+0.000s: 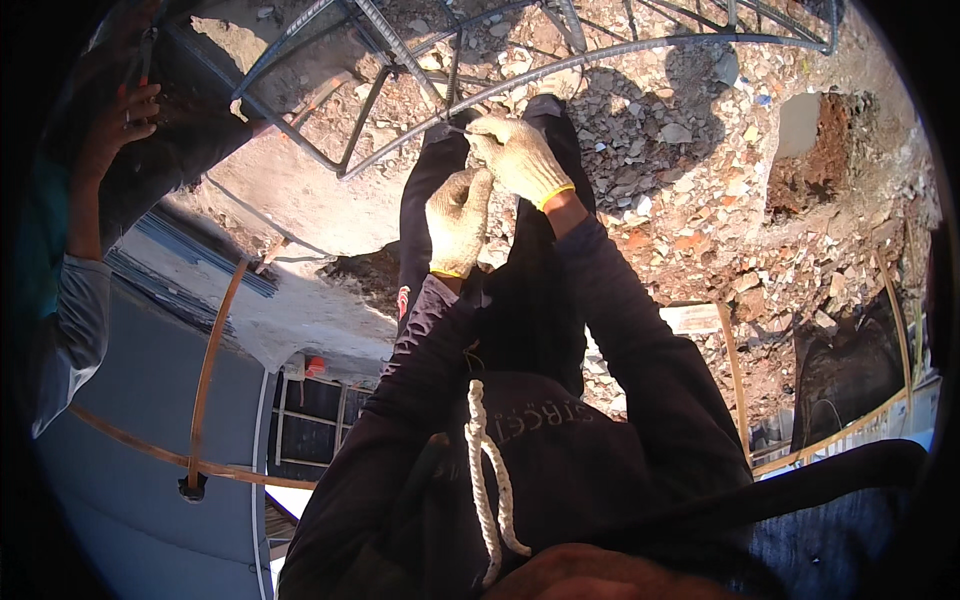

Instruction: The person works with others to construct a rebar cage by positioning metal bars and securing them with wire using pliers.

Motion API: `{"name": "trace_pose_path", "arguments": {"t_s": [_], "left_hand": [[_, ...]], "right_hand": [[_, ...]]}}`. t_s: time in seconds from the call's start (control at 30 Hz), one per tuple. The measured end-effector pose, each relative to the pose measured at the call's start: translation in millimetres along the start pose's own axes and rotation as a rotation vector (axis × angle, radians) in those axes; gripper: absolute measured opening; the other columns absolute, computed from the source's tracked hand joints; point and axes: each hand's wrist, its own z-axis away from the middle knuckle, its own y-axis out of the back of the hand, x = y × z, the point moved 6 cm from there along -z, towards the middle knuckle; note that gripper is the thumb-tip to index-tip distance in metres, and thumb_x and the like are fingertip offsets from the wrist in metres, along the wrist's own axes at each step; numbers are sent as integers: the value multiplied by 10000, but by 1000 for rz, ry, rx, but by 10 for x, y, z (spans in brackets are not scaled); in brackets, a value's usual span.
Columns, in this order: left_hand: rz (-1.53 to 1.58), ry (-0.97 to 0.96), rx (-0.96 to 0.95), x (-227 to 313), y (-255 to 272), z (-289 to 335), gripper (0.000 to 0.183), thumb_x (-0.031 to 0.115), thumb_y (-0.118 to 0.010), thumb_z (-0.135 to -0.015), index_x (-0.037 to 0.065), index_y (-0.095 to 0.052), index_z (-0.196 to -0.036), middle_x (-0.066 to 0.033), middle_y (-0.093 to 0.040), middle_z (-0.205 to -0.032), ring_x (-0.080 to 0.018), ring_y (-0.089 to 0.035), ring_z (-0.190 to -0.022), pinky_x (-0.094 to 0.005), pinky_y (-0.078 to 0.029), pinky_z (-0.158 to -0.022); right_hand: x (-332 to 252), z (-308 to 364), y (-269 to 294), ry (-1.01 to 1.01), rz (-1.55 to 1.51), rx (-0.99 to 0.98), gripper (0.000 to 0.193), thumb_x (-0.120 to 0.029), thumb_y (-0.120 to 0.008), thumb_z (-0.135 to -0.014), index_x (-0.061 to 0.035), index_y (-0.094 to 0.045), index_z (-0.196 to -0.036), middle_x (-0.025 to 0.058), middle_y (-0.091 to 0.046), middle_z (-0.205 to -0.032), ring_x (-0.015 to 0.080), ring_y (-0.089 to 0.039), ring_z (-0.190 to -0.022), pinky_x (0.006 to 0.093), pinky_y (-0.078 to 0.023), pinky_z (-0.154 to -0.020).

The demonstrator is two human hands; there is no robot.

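Both my hands wear cream knit work gloves with yellow cuffs and are close together above my dark trousers. My right hand is closed in a pinch, its fingertips just below the long lower bar of a steel rebar cage. A thin dark piece shows at those fingertips, too small to name. Just below and to the left, my left hand is curled shut with the thumb up, and whatever it may hold is hidden. Bent rebar ties of the cage lie up and left of my hands.
At the left, a co-worker's hand holds a tool I cannot make out beside the cage. Broken rubble covers the ground to the right, around a concrete block. A bundle of thin rods lies left. A white cord hangs from my top.
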Motion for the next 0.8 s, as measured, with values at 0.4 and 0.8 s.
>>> {"name": "trace_pose_path", "arguments": {"t_s": [0.4,0.8], "left_hand": [[879,318,30,-432,-44,-769,280,316,-622,-1019,45,-690,-1035,-36,-689,-909,-176,-650,-841,-338,-514,-778],[-210,159,-16,-17,223,-872,401,372,-564,-1022,27,-690,-863,-53,-641,-740,-134,-539,-625,-294,-424,-575]], "right_hand": [[-100,-67,-24,113,304,-87,225,-209,-519,-998,-48,-661,-1069,199,-685,-1001,409,-650,-920,446,-530,-773],[531,-407,-83,32,289,-204,223,-186,-564,-969,-56,-688,-1101,162,-709,-1043,375,-665,-966,442,-532,-827]]}}
